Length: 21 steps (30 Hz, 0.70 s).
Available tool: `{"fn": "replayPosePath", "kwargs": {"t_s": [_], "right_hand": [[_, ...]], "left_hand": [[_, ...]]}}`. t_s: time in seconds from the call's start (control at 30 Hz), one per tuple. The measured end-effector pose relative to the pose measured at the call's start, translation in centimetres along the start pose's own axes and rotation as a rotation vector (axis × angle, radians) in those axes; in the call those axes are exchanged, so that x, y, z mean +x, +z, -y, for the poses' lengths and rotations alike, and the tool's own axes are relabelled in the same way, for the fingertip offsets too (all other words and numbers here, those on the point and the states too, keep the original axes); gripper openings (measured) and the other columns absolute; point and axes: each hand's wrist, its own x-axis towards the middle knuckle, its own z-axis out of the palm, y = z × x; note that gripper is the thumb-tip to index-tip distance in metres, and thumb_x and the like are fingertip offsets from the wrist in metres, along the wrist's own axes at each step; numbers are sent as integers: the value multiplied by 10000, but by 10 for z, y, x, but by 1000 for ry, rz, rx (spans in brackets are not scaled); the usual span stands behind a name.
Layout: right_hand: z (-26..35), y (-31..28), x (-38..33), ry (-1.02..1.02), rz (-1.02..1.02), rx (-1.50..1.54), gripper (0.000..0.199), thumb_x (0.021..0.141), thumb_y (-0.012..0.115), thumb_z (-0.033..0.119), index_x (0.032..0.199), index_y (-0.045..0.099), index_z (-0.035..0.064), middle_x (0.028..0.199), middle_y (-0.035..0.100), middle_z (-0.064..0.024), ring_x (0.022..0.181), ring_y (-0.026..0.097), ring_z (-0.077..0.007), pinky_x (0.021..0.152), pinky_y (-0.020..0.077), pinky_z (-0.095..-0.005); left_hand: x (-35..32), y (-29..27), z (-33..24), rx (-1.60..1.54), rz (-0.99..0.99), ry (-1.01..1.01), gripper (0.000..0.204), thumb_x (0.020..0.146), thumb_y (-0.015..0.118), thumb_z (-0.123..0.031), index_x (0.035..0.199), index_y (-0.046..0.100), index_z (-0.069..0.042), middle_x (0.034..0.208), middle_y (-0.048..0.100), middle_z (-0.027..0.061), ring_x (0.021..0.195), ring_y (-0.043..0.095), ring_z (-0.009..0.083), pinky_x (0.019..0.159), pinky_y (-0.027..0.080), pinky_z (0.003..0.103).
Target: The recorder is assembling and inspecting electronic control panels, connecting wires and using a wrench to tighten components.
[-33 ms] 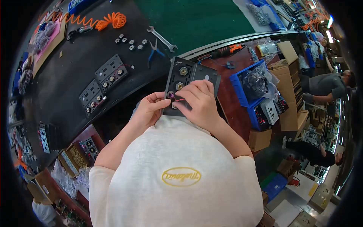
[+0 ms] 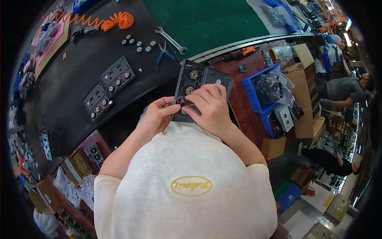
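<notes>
Close to my body is a black metal panel [image 2: 219, 75] with raised edges, tilted up toward me. Hex-nut fittings [image 2: 193, 75] stand in a row along its left part. At the lower left of that row sits a dark round part [image 2: 181, 99] with a purplish centre. My left hand [image 2: 156, 116] grips the panel's left edge, thumb beside the round part. From the right, my right hand [image 2: 213, 106] reaches over the panel, its thumb and forefinger closed around a thin red wire [image 2: 191, 105] next to the round part. The fingers partly hide the lowest fitting.
On the black bench lie two similar panels [image 2: 118, 75], loose nuts [image 2: 139, 49], blue-handled pliers [image 2: 164, 55], a wrench [image 2: 172, 40] and a coiled orange hose [image 2: 119, 21]. To the right are a power driver [image 2: 242, 51], a blue bin [image 2: 251, 93] and a cardboard box [image 2: 304, 99]. Other people are beyond.
</notes>
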Motion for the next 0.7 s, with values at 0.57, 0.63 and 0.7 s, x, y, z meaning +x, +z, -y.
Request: {"fn": "replayPosePath", "kwargs": {"t_s": [0.57,0.63,0.7], "right_hand": [[7,2,22,-47,248,-21,229,662,723,138,870,645,80,874,581,-8,927,526,-195,808,367,-361],[9,4,22,7,236,-39,231,661,721,135,872,647,79,882,577,-7,931,523,-197,807,366,-363],[7,9,20,-41,241,-74,242,656,721,135,879,646,81,891,574,-9,922,520,-206,801,367,-371]], "left_hand": [[-2,-13,5,-86,-6,-22,287,783,693,59,1043,583,5,968,656,98,882,656,162,834,541,272],[-2,-13,4,-94,-5,-15,294,780,695,62,1045,581,5,965,655,97,883,656,163,834,541,271],[-2,-13,3,-56,17,-28,221,820,647,63,1020,606,-22,987,649,68,921,635,135,852,522,262]]}}
